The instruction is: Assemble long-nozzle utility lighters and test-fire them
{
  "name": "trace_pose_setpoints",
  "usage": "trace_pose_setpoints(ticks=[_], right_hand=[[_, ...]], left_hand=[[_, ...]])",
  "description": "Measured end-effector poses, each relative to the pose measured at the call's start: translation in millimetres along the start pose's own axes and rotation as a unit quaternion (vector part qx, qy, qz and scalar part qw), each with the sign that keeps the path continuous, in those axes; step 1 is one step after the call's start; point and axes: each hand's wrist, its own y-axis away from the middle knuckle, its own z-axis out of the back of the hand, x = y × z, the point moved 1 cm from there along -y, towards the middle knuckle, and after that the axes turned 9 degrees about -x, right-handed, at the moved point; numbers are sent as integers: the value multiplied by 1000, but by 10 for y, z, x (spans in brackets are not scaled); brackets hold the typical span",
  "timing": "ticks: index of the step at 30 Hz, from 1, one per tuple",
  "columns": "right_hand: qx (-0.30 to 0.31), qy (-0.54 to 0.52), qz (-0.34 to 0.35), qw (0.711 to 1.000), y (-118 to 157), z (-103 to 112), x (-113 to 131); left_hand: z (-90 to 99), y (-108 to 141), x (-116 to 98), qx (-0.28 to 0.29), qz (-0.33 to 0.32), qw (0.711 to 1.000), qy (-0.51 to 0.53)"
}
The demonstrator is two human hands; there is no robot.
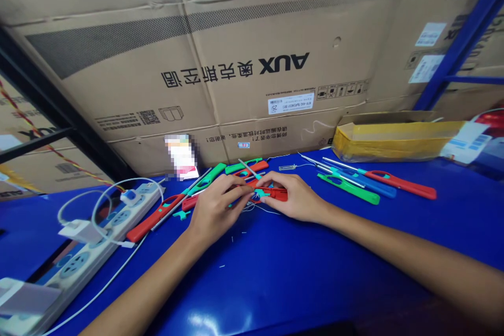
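My right hand (295,197) is closed around a red lighter body (279,194), which lies level above the blue table. Close to its left end, my left hand (220,205) has its fingers pinched near a teal part and thin white wires; what exactly sits between the fingertips is too small to make out. Left of and behind my hands lie more red and green lighter pieces with metal rods, among them a red one (147,223) and a green one (212,176). A small teal trigger piece (181,214) rests beside my left hand.
Red, blue and green lighters (405,185) lie at the right. Behind them is a yellow-taped open box (394,147). A white power strip (98,252) with chargers and cables runs along the left. A phone (181,156) leans on the large carton (236,26).
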Motion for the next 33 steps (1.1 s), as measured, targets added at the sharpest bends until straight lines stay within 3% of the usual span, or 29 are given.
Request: trace_pose_setpoints(ticks=[7,14,22,33], right_hand=[[5,-25,-23,999,-7,-15,14],[10,-62,-33,998,-17,-17,23],[19,-67,-45,997,-19,-3,28],[26,-118,-80,989,-28,-18,-14]], left_hand=[[21,-18,-16,-2,72,997,28],[29,-23,-16,45,136,987,71],[-24,10,5,107,254,948,158],[-70,45,53,117,337,903,239]])
